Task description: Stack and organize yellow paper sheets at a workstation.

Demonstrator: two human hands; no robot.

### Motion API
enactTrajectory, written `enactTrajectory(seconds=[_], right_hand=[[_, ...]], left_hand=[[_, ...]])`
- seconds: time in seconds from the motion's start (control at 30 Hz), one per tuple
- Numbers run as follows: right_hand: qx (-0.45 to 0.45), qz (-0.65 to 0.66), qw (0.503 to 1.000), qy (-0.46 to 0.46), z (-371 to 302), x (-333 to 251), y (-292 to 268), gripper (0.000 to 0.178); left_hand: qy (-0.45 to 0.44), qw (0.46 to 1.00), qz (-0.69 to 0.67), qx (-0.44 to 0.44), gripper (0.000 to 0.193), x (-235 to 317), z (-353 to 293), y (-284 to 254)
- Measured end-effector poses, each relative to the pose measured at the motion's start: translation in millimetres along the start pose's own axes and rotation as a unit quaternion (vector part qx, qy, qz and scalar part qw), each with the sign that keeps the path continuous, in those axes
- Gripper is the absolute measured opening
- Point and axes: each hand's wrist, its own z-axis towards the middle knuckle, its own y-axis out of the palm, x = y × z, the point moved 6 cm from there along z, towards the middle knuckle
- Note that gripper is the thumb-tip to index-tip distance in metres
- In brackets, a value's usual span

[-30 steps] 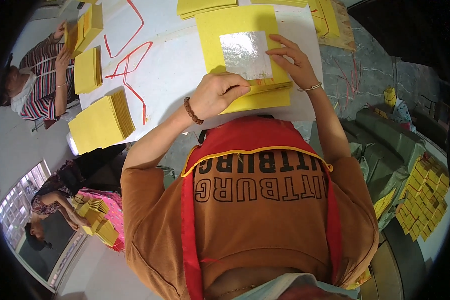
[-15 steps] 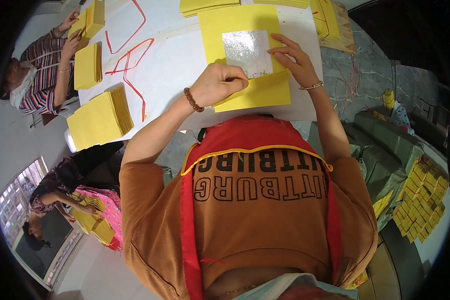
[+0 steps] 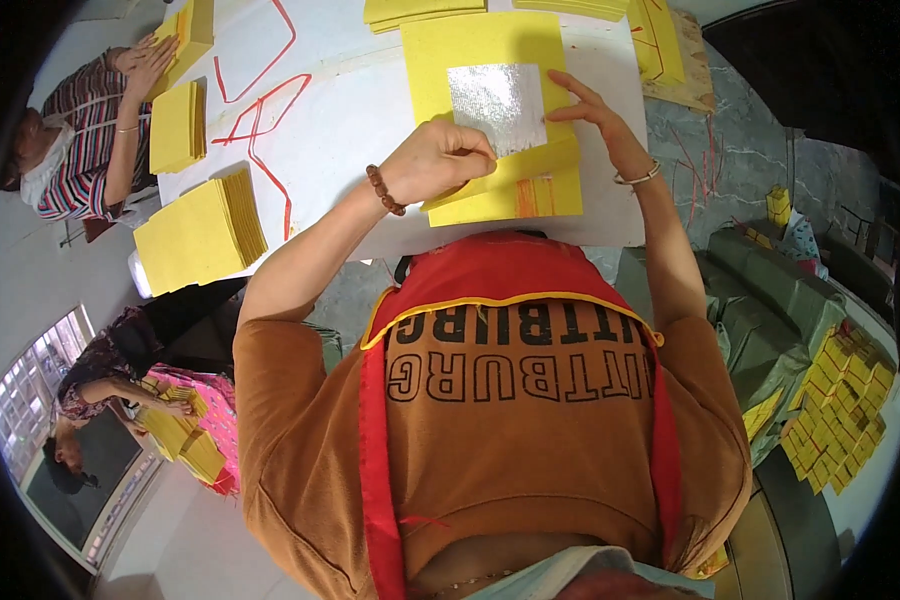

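A yellow sheet of paper (image 3: 428, 75) lies before me on the white table, with a shiny silver square (image 3: 495, 100) on its middle. My left hand (image 3: 432, 160) pinches the near edge of the sheet and lifts it into a raised flap (image 3: 538, 158) just below the silver square. Under that flap shows more yellow paper (image 3: 562, 198) with an orange-red patch on it. At the sheet's right edge rests my right hand (image 3: 598, 115), fingers apart, fingertips at the paper beside the silver square.
Yellow paper stacks stand on the table's left (image 3: 202, 230) and far edges (image 3: 425, 10). Red strings (image 3: 270, 95) lie across the tabletop. A co-worker (image 3: 95, 120) handles yellow paper at far left; another (image 3: 120, 365) works lower left. Tied yellow bundles (image 3: 838, 405) are piled at right.
The flap has lifted and an orange-red patch now shows beneath it. My right hand has shifted slightly, its fingers still apart. The far-left co-worker's hands have come together on the paper.
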Motion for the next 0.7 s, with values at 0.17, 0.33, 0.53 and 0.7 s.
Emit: enactTrajectory(seconds=[0.17,0.33,0.53,0.7], right_hand=[[-0.083,-0.261,0.962,-0.007,-9,-10,13,0.041],[-0.025,-0.11,0.994,0.007,-5,-12,16,0.035],[0.111,-0.292,0.949,-0.037,1,-31,5,0.029],[0.152,-0.127,0.977,0.084,22,-18,0,0.025]], left_hand=[[-0.036,0.999,-0.022,-0.004,0.022,-1,-1,-7],[0.302,0.943,0.104,-0.097,0.054,32,-34,-23],[0.17,0.95,0.193,0.176,0.036,-1,-19,-56],[0.116,0.938,0.12,0.302,0.032,-12,5,-67]])
